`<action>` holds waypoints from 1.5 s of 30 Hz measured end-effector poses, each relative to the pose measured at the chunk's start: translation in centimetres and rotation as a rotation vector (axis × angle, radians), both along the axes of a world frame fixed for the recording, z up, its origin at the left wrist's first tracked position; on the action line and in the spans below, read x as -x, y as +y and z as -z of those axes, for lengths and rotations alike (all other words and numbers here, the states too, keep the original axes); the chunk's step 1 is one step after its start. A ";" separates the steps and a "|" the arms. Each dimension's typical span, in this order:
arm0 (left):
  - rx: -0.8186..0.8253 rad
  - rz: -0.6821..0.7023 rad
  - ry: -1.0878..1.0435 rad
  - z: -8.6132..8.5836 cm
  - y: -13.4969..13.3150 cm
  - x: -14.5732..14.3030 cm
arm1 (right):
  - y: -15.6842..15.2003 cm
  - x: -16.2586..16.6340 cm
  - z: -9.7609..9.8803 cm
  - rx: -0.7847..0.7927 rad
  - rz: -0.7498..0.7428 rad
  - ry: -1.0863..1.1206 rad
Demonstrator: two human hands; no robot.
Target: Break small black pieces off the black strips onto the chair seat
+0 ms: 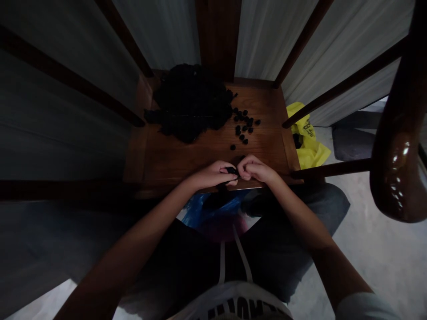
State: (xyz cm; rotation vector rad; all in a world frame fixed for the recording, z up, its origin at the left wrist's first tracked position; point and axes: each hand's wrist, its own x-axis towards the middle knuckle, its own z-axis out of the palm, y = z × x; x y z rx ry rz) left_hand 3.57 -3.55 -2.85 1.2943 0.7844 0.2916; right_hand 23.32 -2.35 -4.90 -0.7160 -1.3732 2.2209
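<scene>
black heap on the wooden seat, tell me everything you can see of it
The black heap looks like soft, cloth-like material bunched into a low, uneven mound with ragged edges; dim light hides its separate parts. A narrow tip juts out at its left side. It lies on the wooden seat, towards the back and left of centre, with small black balls scattered to its right. Neither the left hand nor the right hand touches it.

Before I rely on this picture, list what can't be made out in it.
All in the head view:
Dark piece: partly covered by the left hand.
Right hand: curled, hiding whether it holds anything.
Black pile: too dark to separate pieces.
Shirt lettering: cut off by the bottom edge.
</scene>
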 end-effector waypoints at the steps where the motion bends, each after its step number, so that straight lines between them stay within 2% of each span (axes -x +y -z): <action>1: 0.011 0.006 -0.005 0.1 0.0 -0.2 | 0.1 0.0 0.1 0.010 -0.012 0.008; 4: 0.069 0.019 -0.068 0.5 -0.1 -0.4 | 0.4 -0.2 0.4 0.084 -0.059 0.074; 6: 0.152 -0.042 -0.187 0.9 -0.1 -0.1 | 0.5 -0.4 0.6 0.146 -0.072 0.165; 9: 0.257 -0.165 -0.338 1.5 0.2 0.8 | 0.5 -0.9 0.5 0.182 0.060 0.274; 11: 0.234 -0.202 -0.324 1.5 0.4 1.2 | 0.3 -1.3 0.2 0.124 0.183 0.255; 15: 0.057 -0.263 -0.115 1.0 0.5 1.0 | 0.3 -2.4 -1.2 -0.133 0.343 0.075; 17: -0.035 -0.265 0.010 0.8 0.3 0.5 | 0.6 -3.2 -2.1 -0.339 0.357 -0.135; 18: -0.062 -0.266 0.045 0.8 0.3 0.4 | 0.7 -3.6 -2.5 -0.466 0.318 -0.281; 19: -0.073 -0.269 0.058 0.7 0.2 0.2 | 0.9 -4.0 -2.8 -0.589 0.278 -0.412; 21: -0.064 -0.273 0.040 0.7 0.1 0.1 | 1.0 -4.3 -3.1 -0.752 0.299 -0.596; 23: -0.037 -0.286 0.000 0.5 0.1 0.0 | 0.9 -4.1 -2.9 -0.852 0.316 -0.702; 30: -0.015 -0.274 -0.062 0.1 0.3 0.2 | 0.5 -2.2 -1.6 -1.165 0.187 -0.943; 32: -0.017 -0.259 -0.060 0.4 0.3 0.2 | 1.0 -1.9 -1.3 -1.203 0.224 -0.974; 37: 0.002 -0.228 -0.040 0.8 0.3 0.1 | 2.2 -1.0 -1.1 -1.212 0.468 -0.992; 42: -0.011 -0.234 -0.068 0.8 0.2 0.3 | 1.4 -0.9 -1.8 -1.163 0.610 -0.880; 45: -0.024 -0.259 -0.086 1.1 0.2 0.3 | 0.4 -1.4 -2.3 -1.050 0.553 -0.738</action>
